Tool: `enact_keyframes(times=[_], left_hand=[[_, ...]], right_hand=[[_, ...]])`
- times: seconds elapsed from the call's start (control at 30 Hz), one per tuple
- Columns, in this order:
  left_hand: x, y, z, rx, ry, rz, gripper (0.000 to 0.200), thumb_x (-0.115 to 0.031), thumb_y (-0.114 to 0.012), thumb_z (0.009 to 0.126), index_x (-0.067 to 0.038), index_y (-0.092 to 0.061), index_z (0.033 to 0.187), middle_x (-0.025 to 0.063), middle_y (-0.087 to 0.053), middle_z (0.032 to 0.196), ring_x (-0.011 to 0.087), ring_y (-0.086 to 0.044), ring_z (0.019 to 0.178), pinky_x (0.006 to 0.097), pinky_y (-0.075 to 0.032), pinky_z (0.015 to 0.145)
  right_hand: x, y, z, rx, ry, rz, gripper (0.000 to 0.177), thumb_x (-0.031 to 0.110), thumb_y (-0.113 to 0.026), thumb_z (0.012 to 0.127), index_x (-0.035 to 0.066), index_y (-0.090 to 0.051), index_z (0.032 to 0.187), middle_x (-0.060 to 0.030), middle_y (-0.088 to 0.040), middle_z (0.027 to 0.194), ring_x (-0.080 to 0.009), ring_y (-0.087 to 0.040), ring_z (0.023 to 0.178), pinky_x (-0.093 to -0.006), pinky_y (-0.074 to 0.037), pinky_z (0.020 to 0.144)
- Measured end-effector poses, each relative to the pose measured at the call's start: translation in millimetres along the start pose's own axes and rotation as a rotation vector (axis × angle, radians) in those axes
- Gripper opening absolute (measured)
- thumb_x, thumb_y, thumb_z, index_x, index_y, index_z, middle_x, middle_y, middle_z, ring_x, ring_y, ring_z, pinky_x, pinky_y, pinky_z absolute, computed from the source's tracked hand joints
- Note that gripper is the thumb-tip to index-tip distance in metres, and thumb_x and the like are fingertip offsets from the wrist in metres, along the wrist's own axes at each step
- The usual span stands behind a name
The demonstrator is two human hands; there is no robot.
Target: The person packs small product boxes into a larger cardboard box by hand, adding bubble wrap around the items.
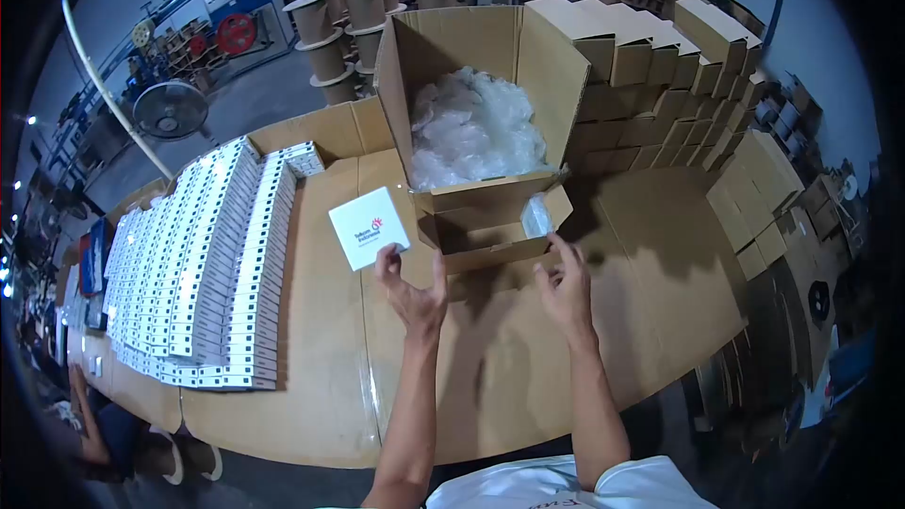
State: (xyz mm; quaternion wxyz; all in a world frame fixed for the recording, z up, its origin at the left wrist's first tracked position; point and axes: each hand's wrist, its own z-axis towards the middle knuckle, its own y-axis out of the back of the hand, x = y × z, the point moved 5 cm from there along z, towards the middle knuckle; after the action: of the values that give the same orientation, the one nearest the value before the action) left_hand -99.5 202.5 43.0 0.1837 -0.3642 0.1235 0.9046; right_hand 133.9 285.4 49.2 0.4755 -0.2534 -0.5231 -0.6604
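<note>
My left hand (412, 300) has its fingertips on the lower right corner of a flat white square box (363, 234) with a red logo and dark print, gripping it there. The thumb points up, apart from the fingers, near an open long carton (495, 255). Inside that carton, at its right end, a clear plastic packet (536, 216) stands against the wall. My right hand (569, 297) is at the carton's front right corner, its index fingertip touching the rim close to the packet. Its thumb and index finger are apart, with nothing seen between them.
Many white boxes (203, 264) are stacked in rows on the left. A large open carton (556, 104) full of clear plastic bags (481, 127) stands behind the long one. Brown cartons (650, 85) are piled at right. A person's arm (87, 415) shows at far left.
</note>
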Motion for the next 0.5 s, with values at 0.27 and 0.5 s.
enact_keyframes(times=[0.27, 0.5], left_hand=[[-77.2, 40.8, -118.0, 0.374, 0.101, -0.214, 0.046, -0.003, -0.067, 0.088, 0.003, -0.043, 0.128, 0.0166, -0.058, 0.114, 0.0259, -0.063, 0.102, 0.0375, -0.052, 0.089], [-87.9, 28.3, -153.8, 0.674, 0.369, -0.21, 0.031, -0.012, -0.072, 0.091, -0.004, -0.059, 0.118, 0.0159, -0.072, 0.1, 0.0256, -0.074, 0.085, 0.0345, -0.057, 0.08]], right_hand=[[43.2, -11.1, -66.2, 0.4, -0.187, 0.825, 0.062, 0.009, -0.068, 0.094, 0.003, -0.04, 0.149, -0.0091, -0.059, 0.122, -0.0106, -0.059, 0.095, -0.0256, -0.05, 0.08], [-6.3, 16.4, -83.3, 0.407, -0.224, 0.688, 0.053, 0.007, -0.071, 0.092, 0.001, -0.049, 0.14, -0.0058, -0.064, 0.108, -0.0102, -0.061, 0.091, -0.0251, -0.052, 0.072]])
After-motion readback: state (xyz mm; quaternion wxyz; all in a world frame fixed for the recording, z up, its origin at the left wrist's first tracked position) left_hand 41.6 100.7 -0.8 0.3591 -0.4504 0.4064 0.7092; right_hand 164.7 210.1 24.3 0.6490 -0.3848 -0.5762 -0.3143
